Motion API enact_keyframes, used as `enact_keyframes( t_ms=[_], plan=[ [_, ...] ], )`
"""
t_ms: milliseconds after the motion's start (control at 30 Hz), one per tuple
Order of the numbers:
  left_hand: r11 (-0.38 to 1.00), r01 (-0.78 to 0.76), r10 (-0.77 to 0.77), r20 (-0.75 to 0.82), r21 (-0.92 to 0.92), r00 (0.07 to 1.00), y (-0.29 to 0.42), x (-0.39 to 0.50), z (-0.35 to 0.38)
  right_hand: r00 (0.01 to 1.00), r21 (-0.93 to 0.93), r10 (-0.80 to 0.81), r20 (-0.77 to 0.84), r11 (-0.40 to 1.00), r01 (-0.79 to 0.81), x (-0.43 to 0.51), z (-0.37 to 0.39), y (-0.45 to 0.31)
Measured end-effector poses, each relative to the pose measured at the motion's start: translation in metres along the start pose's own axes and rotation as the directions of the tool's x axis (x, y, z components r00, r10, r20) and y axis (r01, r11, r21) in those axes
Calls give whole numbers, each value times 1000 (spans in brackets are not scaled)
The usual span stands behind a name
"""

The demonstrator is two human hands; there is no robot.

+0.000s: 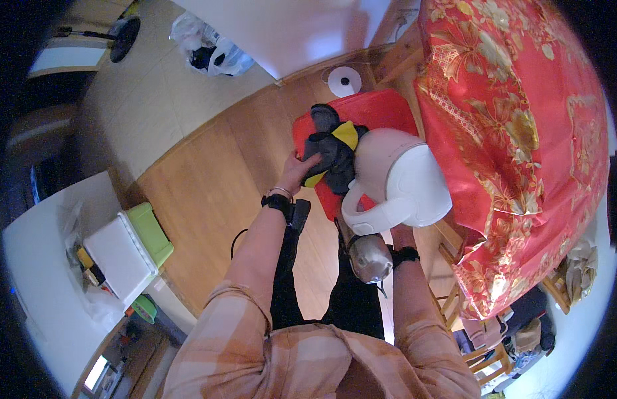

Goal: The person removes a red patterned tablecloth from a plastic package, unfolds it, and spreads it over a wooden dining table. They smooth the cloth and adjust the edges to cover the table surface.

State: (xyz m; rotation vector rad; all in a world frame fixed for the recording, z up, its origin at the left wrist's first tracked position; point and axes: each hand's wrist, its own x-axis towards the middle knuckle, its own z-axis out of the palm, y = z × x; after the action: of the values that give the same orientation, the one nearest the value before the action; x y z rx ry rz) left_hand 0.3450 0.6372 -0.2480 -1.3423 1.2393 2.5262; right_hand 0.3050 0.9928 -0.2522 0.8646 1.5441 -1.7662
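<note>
My left hand [296,172] grips a soft black and yellow fabric item [333,154] by its near edge, thumb on top. To its right is a white electric kettle [422,187], tilted, with its looped handle towards me. The kettle body covers most of my right hand [402,233]; only the part by the wrist shows, so its grip cannot be made out. Just left of that wrist is a shiny stainless-steel vessel [370,258], partly behind the handle. A red seat-like surface [383,109] shows beneath and beyond the fabric item and kettle.
A red and gold patterned cloth [507,149] drapes over furniture on the right. Beyond the red surface, a white disc with a black centre [344,82] sits on the wooden floor [213,199]. A white and green bin [149,234] stands left; plastic bags [213,50] lie ahead.
</note>
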Motion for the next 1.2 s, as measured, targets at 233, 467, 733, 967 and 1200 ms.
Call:
enact_keyframes(
  t_ms=[233, 467, 733, 967, 1200],
  plan=[
    [999, 23, -22, -8, 47, 1000, 16, -3, -42, 999, 19, 36, 29, 999, -36, -22, 38, 25],
    [989, 48, -52, 26, 141, 998, 43, -15, -95, 993, 14, 68, 92, 997, -70, -44, 87, 58],
    [982, 137, -129, -66, 133, 989, 55, -36, -178, 980, 16, 57, 192, 998, -62, -52, 168, 85],
    [980, 200, -198, -125, 2, 972, 86, -43, -242, 968, -28, 28, 249, 999, -22, -58, 234, 102],
    [991, 51, -38, -106, 123, 994, 120, -32, -284, 948, -30, 41, 315, 999, -33, -75, 296, 99]
  ],
)
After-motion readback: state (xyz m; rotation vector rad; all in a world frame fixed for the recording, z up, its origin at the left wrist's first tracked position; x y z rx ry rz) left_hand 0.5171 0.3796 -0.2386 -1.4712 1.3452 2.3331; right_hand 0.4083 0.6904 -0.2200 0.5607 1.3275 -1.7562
